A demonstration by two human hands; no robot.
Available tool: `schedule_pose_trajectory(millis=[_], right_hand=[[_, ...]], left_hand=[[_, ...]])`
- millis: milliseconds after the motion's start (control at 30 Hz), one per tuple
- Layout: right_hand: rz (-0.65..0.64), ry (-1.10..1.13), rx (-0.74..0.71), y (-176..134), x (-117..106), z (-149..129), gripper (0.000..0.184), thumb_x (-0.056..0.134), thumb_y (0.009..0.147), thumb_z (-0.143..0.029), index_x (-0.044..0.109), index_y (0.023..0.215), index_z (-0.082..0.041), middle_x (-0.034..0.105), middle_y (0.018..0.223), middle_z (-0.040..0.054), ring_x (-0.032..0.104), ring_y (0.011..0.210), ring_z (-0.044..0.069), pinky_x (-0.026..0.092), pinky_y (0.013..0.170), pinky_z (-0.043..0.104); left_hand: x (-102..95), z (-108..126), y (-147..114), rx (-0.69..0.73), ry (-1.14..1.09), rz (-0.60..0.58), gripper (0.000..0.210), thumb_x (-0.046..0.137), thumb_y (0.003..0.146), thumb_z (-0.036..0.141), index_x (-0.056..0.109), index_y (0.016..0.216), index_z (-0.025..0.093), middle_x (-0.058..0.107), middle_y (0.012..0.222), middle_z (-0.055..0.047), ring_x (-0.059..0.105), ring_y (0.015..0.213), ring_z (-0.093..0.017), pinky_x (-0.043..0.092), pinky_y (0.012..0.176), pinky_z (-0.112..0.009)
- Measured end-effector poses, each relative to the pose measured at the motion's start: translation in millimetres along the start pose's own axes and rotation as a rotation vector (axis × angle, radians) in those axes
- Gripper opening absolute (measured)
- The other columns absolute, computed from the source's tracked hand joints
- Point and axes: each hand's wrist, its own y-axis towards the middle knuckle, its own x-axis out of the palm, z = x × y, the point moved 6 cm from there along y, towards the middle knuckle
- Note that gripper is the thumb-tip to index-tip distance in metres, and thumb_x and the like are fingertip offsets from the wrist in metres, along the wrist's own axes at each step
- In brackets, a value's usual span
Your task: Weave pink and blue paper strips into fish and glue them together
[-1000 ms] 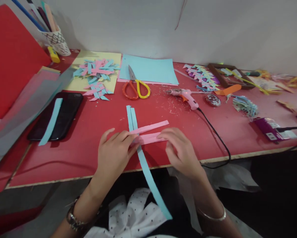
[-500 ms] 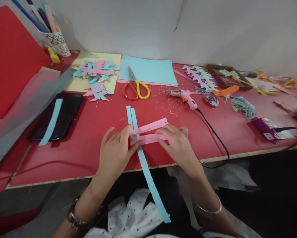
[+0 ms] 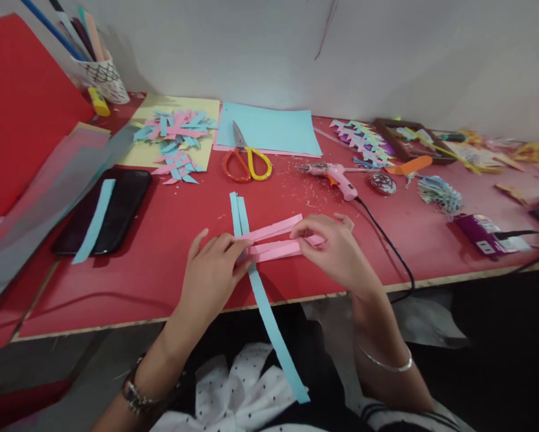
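Pink paper strips (image 3: 274, 248) cross blue paper strips (image 3: 269, 318) near the table's front edge. My left hand (image 3: 213, 270) is closed on the crossing, thumb and fingers pinching the paper there. Between the thumb and fingertips of my right hand (image 3: 330, 246) is the right end of a lower pink strip. Another pink strip pair (image 3: 281, 227) runs just above it, its right end beside my right fingertips. One long blue strip hangs over the table edge toward my lap; two short blue ends (image 3: 239, 210) point away from me. The overlap itself is partly hidden by my left fingers.
Beyond my hands lie scissors (image 3: 246, 159) and blue sheets (image 3: 269, 127). A pink glue gun (image 3: 335, 175) with a cord lies to the right. Left are a black phone (image 3: 125, 207) bearing a blue strip, and a pile of woven paper pieces (image 3: 177, 129) on yellow paper.
My right hand has shifted slightly right and lifted the end of a lower pink strip, which now stands apart from the one beneath. My left hand stays at the crossing.
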Motion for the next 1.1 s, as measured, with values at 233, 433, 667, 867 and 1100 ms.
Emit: schedule_pose_trajectory(millis=[233, 433, 667, 867, 1100], right_hand=[[-0.063, 0.017, -0.047, 3.7, 8.7, -7.9, 0.019, 0.040, 0.078, -0.012, 0.055, 0.081, -0.023, 0.064, 0.081, -0.0024, 0.057, 0.074, 0.013, 0.018, 0.091, 0.041], [-0.040, -0.032, -0.022, 3.1, 8.5, -2.4, 0.011, 0.052, 0.079, -0.024, 0.059, 0.087, -0.023, 0.067, 0.085, -0.0015, 0.058, 0.073, 0.014, 0.024, 0.082, 0.035], [0.073, 0.044, -0.056, 3.4, 0.4, -4.8, 0.016, 0.048, 0.082, -0.021, 0.057, 0.095, -0.023, 0.067, 0.090, -0.0014, 0.059, 0.077, 0.013, 0.030, 0.083, 0.032], [0.106, -0.170, 0.002, 8.0, 12.8, -7.2, 0.029, 0.036, 0.085, -0.012, 0.053, 0.107, -0.019, 0.065, 0.101, 0.0074, 0.057, 0.096, 0.021, 0.022, 0.095, 0.046], [-0.058, -0.348, -0.135, 4.8, 54.2, -24.7, 0.036, 0.034, 0.086, -0.010, 0.052, 0.116, -0.020, 0.052, 0.125, 0.0092, 0.043, 0.117, 0.025, 0.009, 0.100, 0.056]], left_hand=[[-1.3, 1.6, -0.6, 0.003, -0.011, 0.010, 0.015, 0.049, 0.083, 0.032, 0.059, 0.089, 0.023, 0.065, 0.079, -0.001, 0.062, 0.076, -0.019, 0.029, 0.096, -0.043], [-1.4, -0.3, -1.5, -0.015, -0.022, 0.040, 0.007, 0.050, 0.082, 0.027, 0.056, 0.082, 0.023, 0.066, 0.079, -0.001, 0.062, 0.073, -0.018, 0.028, 0.096, -0.042], [-2.1, 0.8, -2.1, 0.008, 0.019, 0.078, 0.015, 0.047, 0.083, 0.032, 0.054, 0.079, 0.020, 0.064, 0.073, -0.001, 0.061, 0.068, -0.018, 0.029, 0.095, -0.039], [-4.2, 0.4, -2.0, -0.011, -0.030, 0.039, 0.017, 0.042, 0.085, 0.024, 0.050, 0.071, 0.020, 0.064, 0.073, 0.000, 0.061, 0.069, -0.016, 0.027, 0.097, -0.040], [-7.4, -3.6, -5.2, -0.051, -0.089, 0.103, 0.013, 0.037, 0.085, 0.019, 0.050, 0.084, 0.020, 0.067, 0.078, -0.001, 0.063, 0.072, -0.016, 0.027, 0.099, -0.039]])
